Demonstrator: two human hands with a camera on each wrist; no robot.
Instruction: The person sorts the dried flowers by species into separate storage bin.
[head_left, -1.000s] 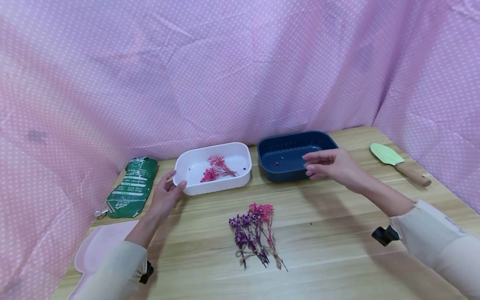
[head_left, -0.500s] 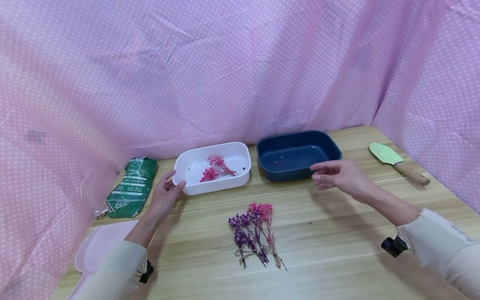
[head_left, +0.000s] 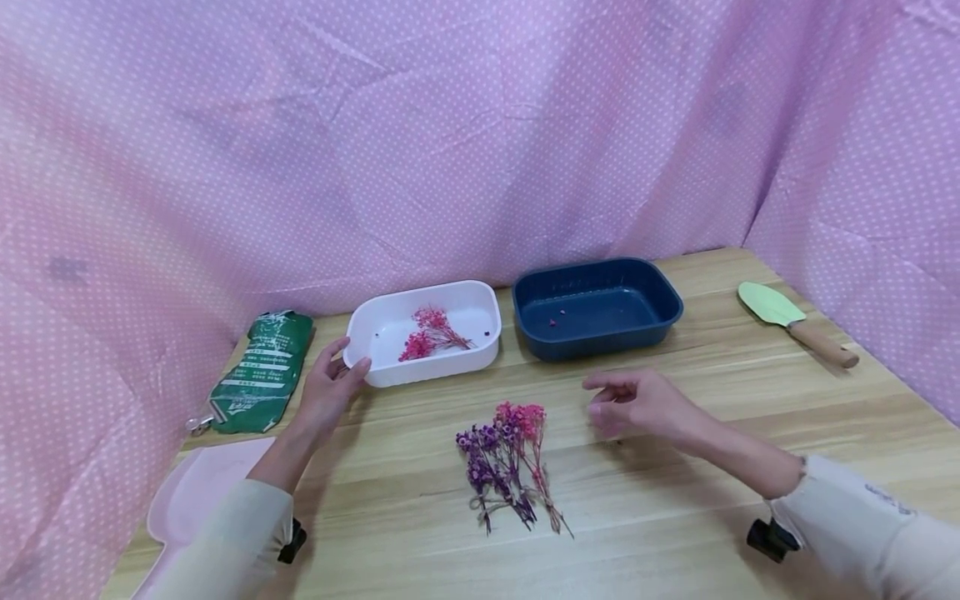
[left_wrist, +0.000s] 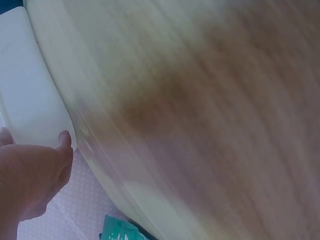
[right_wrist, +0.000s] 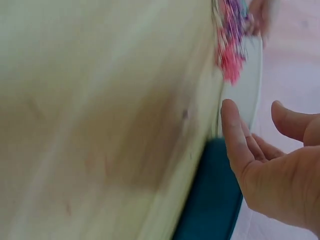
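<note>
The left hand (head_left: 330,396) is gripping the white box (head_left: 442,368) by its left end, pink flowers (head_left: 420,345) lying inside; the right hand (head_left: 641,408), fingers relaxed and parted, is hovering right of the nearer bunch (head_left: 489,458), the blue box (head_left: 611,342) sitting beyond

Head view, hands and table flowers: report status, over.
Left hand holding white tray by its left end. Right hand empty, over table. Purple and pink flowers lying on table. Nothing visible between right hand and flowers.
</note>
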